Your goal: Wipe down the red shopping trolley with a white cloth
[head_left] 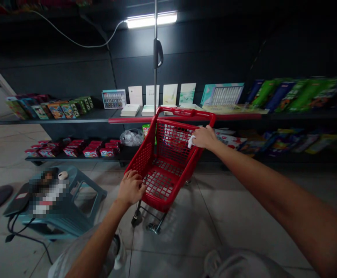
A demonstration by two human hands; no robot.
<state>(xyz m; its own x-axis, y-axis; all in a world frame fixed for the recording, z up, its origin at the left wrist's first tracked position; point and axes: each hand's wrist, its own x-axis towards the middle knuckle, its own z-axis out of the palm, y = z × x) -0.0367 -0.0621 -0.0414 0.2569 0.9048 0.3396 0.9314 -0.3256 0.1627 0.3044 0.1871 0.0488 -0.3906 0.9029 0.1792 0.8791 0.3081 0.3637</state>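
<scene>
Left hand (131, 188): fingers curled round red cart (164, 202) rim | right hand (204, 138): closed on white cloth (190, 141) (at far rim)

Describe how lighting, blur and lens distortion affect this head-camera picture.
In the head view, the fluorescent tube glares above a dim dark wall; the green and blue boxes at far right smear with blur; the right arm looks stretched by wide-angle distortion.

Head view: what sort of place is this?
Probably a small stationery or art-supply shop: a red shopping cart stands on the tiled floor, and dark shelves display boxed goods, including a boxed colour set.
</scene>
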